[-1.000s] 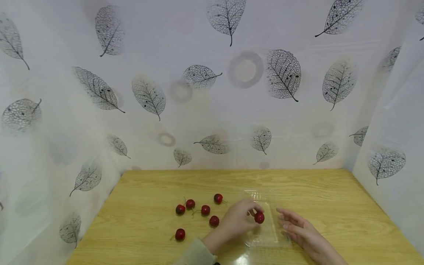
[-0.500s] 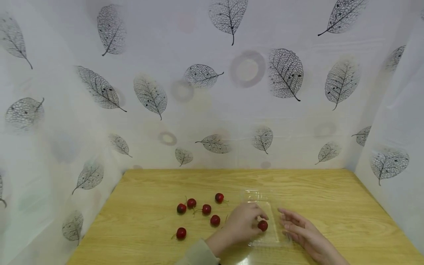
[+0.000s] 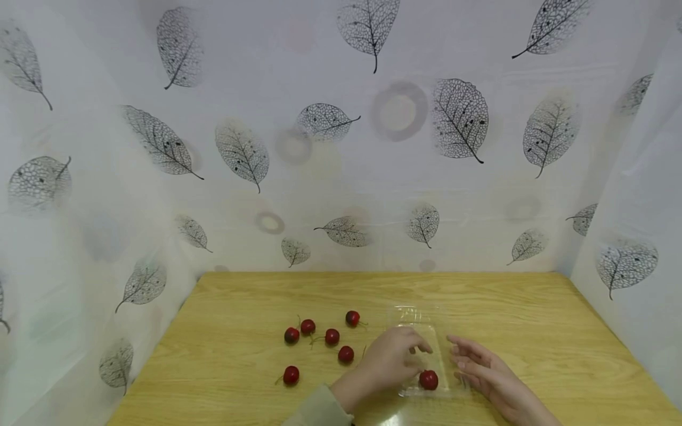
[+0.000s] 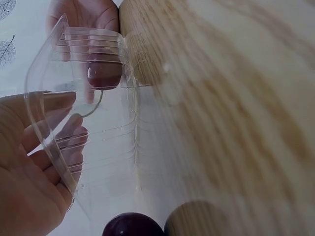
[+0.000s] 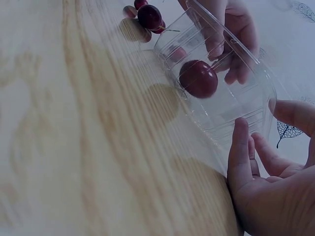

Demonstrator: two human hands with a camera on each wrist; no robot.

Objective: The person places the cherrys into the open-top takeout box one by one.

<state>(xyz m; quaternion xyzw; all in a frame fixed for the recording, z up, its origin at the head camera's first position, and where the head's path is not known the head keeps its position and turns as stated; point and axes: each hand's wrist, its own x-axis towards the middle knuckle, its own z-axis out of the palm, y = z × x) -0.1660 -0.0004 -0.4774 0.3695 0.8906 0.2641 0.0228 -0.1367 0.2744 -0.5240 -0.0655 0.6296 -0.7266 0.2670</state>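
Observation:
A dark red cherry (image 3: pixel 428 380) with a stem (image 4: pixel 97 105) lies inside a clear plastic container (image 3: pixel 438 346), near its front end. Over the container's left side hovers my left hand (image 3: pixel 391 360), fingers loosely bent and holding nothing, the cherry just apart from them. At the right side, my right hand (image 3: pixel 492 378) stands with relaxed fingers at the container wall. In the right wrist view its thumb (image 5: pixel 293 114) is at the rim; whether it presses there I cannot tell.
Several more cherries with stems lie on the wooden table (image 3: pixel 240 307) left of the container, among them a cherry (image 3: pixel 290 375) nearer the front and a cherry (image 3: pixel 353 318) farther back. A leaf-patterned white cloth (image 3: pixel 341 177) surrounds the table's back and sides.
My left hand has lowered the cherry into the container and let go of it. The cherry has moved toward the container's front end. My right hand stays almost in place.

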